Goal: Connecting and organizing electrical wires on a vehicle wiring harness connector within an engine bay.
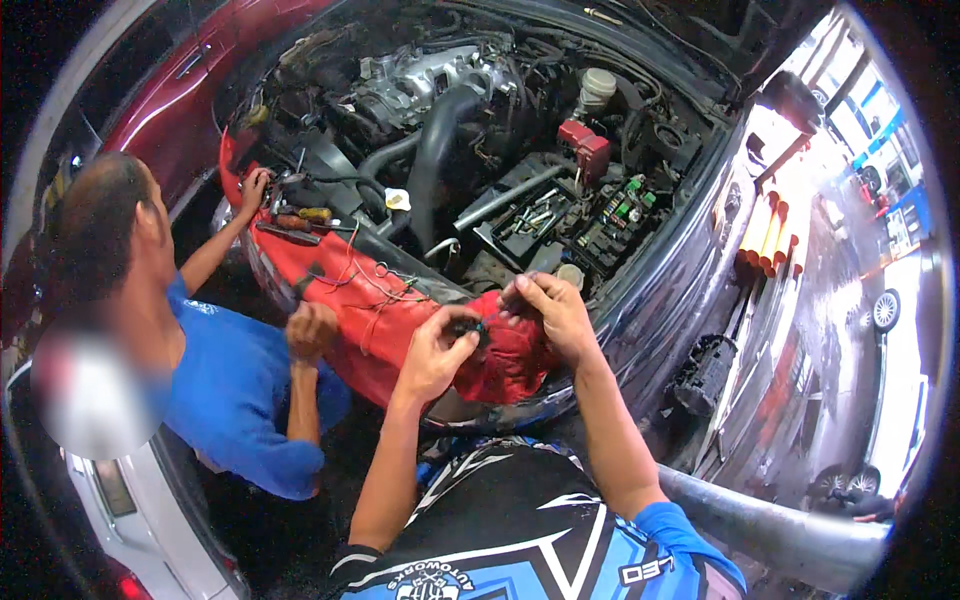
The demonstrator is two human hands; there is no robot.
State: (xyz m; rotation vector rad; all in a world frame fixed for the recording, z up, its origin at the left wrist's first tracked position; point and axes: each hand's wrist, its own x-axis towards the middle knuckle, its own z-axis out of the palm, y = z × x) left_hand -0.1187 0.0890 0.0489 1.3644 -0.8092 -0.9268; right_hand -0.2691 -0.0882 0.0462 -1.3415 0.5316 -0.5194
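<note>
Over a red cloth [510,370] on the car's front edge, my two hands are close together. My left hand [436,352] is closed, its thumb and fingers pinching a small black part [470,330] that looks like a connector, with a bit of blue-green on it. A little higher to the right, my right hand [556,315] is closed in a pinch beside that part. A short thin strand seems to run between the hands, but what the right fingertips grip is too small to tell. Loose thin wires [385,285] lie on the red cloth to the left.
Ahead is an open engine bay with a black hose [440,140], a tray of tools [535,220], a fuse box [622,212] and a red-capped battery terminal cover [583,147]. Screwdrivers [295,220] lie on the cloth. A co-worker in a blue shirt [235,385] leans in at left.
</note>
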